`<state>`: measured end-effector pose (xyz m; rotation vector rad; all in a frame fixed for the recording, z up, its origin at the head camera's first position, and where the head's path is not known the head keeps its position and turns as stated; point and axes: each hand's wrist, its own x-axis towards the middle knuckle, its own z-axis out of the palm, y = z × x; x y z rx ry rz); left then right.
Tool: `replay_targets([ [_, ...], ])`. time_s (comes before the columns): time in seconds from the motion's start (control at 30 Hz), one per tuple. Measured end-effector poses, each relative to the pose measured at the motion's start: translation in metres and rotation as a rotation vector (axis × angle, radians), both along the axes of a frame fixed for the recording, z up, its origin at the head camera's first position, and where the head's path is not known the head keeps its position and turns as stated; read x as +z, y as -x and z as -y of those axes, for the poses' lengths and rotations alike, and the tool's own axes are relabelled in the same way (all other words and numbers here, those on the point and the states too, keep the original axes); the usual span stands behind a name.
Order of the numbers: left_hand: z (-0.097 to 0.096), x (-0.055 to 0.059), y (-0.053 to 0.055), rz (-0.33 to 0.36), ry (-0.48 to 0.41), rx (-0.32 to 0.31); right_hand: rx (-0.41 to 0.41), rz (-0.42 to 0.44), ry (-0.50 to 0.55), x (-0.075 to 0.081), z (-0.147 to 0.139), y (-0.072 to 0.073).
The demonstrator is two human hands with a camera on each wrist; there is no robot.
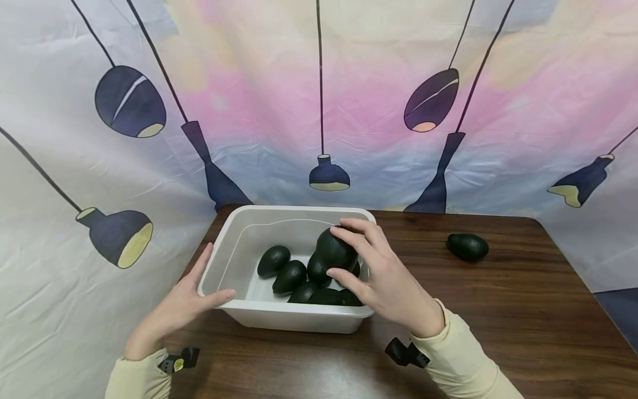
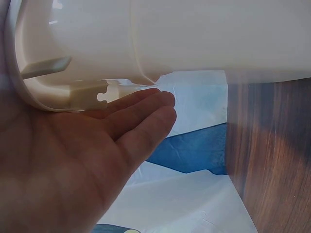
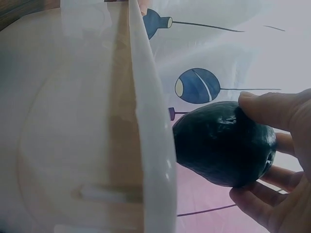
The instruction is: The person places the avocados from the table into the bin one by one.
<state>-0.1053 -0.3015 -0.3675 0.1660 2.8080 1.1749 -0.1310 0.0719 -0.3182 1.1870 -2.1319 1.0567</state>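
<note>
A white plastic tub [image 1: 289,321] stands on the table with several dark green avocados [image 1: 290,277] inside it. My right hand [image 1: 389,277] holds another avocado [image 3: 223,143] by one end, between thumb and fingers. In the right wrist view this avocado shows above the tub's rim, its narrower end partly behind the rim. My left hand [image 1: 184,302] rests against the tub's near left corner, thumb along the front rim. The left wrist view shows its fingers [image 2: 146,131] fairly straight beside the tub's outer wall; the thumb is hidden there.
One more avocado [image 1: 467,247] lies on the wooden table [image 1: 503,321] to the right of the tub. Behind the table hangs a cloth [image 1: 379,166] printed with lamps. Each wrist carries a small black camera, such as the right one [image 1: 406,353].
</note>
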Motion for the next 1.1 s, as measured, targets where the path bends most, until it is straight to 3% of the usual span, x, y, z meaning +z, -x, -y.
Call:
replay_targets([
  [0.4, 0.0, -0.002, 0.0, -0.009, 0.008, 0.0, -0.033, -0.025, -0.006, 0.0, -0.002, 0.0],
  [0.87, -0.001, -0.001, 0.001, -0.01, 0.012, -0.006, -0.068, -0.088, 0.098, 0.0, -0.022, 0.007],
  [1.1, -0.001, 0.0, 0.0, -0.005, 0.02, 0.006, -0.192, -0.071, 0.075, -0.013, -0.049, 0.022],
])
